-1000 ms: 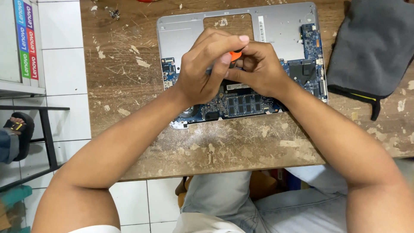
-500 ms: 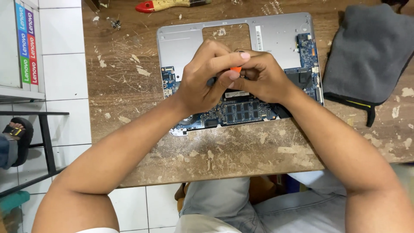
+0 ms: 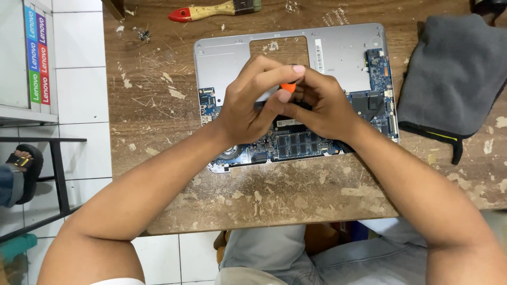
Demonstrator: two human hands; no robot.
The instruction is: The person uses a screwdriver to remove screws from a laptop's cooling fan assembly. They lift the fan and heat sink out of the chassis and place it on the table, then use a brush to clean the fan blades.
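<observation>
**Both hands closed on an orange tool over an opened laptop**

The opened laptop lay bottom-up near the far middle of the worn wooden surface, its silver shell bare at the far side with a rectangular cutout. A blue circuit board ran along its right edge and across its near edge, where dark memory chips sat in a row.

The left hand and right hand met over the middle of the laptop, fingers curled shut and pinched together around a small orange tool; only its orange end showed between the fingertips. Both forearms reached in from the near side, converging over the board.

A folded grey cloth rested just right of the laptop. A brush with a red-tipped wooden handle lay at the far edge, and a few small screws sat far left.
</observation>
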